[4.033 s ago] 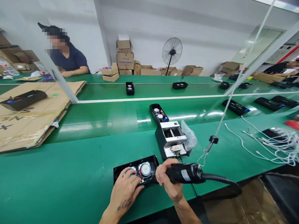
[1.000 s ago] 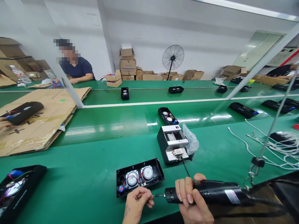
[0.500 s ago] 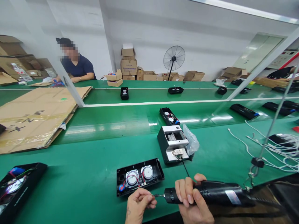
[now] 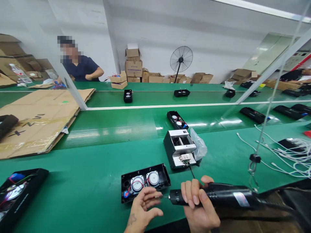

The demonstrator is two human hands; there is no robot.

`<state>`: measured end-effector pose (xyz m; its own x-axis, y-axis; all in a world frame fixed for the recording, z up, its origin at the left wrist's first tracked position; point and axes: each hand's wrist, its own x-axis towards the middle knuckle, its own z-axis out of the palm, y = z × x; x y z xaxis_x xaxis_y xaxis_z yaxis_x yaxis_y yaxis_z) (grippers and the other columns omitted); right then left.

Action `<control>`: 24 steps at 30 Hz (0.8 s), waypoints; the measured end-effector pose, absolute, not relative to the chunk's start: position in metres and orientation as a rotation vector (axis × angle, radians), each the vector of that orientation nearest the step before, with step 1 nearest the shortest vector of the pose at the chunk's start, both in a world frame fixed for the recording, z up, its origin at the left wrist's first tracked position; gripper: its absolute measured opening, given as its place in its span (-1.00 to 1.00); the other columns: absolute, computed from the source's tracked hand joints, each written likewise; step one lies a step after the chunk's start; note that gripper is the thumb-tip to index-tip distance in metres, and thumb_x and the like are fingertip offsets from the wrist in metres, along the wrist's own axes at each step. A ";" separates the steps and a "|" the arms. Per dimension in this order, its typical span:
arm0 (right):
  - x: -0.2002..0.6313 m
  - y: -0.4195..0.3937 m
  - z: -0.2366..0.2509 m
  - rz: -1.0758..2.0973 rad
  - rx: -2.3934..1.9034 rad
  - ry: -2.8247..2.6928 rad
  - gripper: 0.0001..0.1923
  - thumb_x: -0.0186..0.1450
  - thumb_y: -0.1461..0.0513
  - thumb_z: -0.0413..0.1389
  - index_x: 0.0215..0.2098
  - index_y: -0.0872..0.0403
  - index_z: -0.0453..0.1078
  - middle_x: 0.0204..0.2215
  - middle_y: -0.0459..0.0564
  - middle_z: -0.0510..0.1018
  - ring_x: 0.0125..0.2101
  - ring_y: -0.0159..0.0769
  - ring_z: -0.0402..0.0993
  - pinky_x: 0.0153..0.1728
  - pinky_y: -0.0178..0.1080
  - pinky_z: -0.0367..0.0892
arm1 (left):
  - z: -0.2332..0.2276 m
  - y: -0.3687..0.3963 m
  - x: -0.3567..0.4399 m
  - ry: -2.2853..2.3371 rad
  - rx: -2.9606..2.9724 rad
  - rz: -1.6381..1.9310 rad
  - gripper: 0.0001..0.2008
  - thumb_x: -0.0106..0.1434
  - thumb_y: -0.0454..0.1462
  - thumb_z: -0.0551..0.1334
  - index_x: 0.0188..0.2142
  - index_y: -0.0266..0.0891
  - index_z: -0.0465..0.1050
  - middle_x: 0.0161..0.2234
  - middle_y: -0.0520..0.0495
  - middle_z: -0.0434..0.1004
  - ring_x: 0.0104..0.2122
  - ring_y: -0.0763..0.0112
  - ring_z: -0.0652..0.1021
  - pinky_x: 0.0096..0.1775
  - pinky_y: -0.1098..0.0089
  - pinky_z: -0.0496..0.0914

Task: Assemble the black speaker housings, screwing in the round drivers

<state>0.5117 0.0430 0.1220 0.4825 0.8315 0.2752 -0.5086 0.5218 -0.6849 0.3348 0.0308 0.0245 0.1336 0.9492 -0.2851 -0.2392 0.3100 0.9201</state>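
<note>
My right hand (image 4: 198, 204) is wrapped round a black electric screwdriver (image 4: 228, 195), whose bit points left. Thumb and fingers apart, my left hand (image 4: 144, 208) is beside the bit's tip and holds nothing that I can see. Just behind the left hand lies an open black speaker housing (image 4: 125, 197) with two round silver speakers and red wires inside; the hand hides part of its front edge. A screw feeder (image 4: 181, 149), black and silver, stands behind the screwdriver.
A second speaker housing (image 4: 26, 197) lies at the left, near a flattened cardboard sheet (image 4: 41, 123). White cables (image 4: 291, 161) spread over the right side. From above, a cord (image 4: 268, 113) hangs near the screwdriver. A co-worker (image 4: 81, 66) sits across the line.
My left thumb and fingers have come off the screwdriver bit and spread apart. The screwdriver has shifted slightly left and up. A dark piece has come further into view over the cardboard at left.
</note>
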 end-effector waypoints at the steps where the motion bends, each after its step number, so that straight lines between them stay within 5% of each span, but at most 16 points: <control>1: 0.512 0.046 0.123 0.842 -0.575 -0.665 -0.87 0.42 0.15 0.26 -0.06 -0.15 0.51 -0.66 -0.33 0.14 -0.71 -0.42 -0.02 -0.64 -0.30 0.11 | 0.025 0.037 0.328 1.115 1.058 1.058 -0.40 -0.09 -0.08 0.73 -0.08 -0.17 0.69 -0.07 -0.25 0.79 -0.04 -0.03 0.75 0.06 0.10 0.65; 6: 0.507 0.062 0.112 0.829 -0.664 -0.867 -0.83 0.45 0.20 0.28 -0.03 -0.16 0.45 -0.61 -0.30 0.37 -0.67 -0.40 0.26 -0.58 -0.31 0.28 | 0.027 0.065 0.302 1.268 2.292 1.160 -0.74 0.37 -0.03 0.45 -0.10 -0.12 0.63 -0.09 -0.18 0.75 0.03 -0.02 0.71 0.15 -0.08 0.60; 14: 0.493 0.066 0.078 0.924 -0.751 -0.981 -0.81 0.49 0.18 0.27 0.02 -0.15 0.39 -0.55 -0.27 0.44 -0.61 -0.37 0.36 -0.56 -0.27 0.34 | 0.023 0.065 0.309 1.351 2.764 0.832 -0.91 0.40 -0.31 0.34 -0.13 -0.15 0.46 -0.24 -0.03 0.73 -0.02 0.07 0.70 0.20 -0.03 0.51; 24: 0.490 0.066 0.063 0.937 -0.785 -1.039 -0.82 0.50 0.19 0.26 0.00 -0.13 0.37 -0.54 -0.28 0.43 -0.61 -0.36 0.37 -0.54 -0.25 0.30 | 0.021 0.065 0.311 1.359 2.726 0.908 -0.94 0.46 -0.32 0.24 -0.20 -0.12 0.42 -0.30 0.02 0.69 -0.06 0.14 0.69 0.22 0.04 0.44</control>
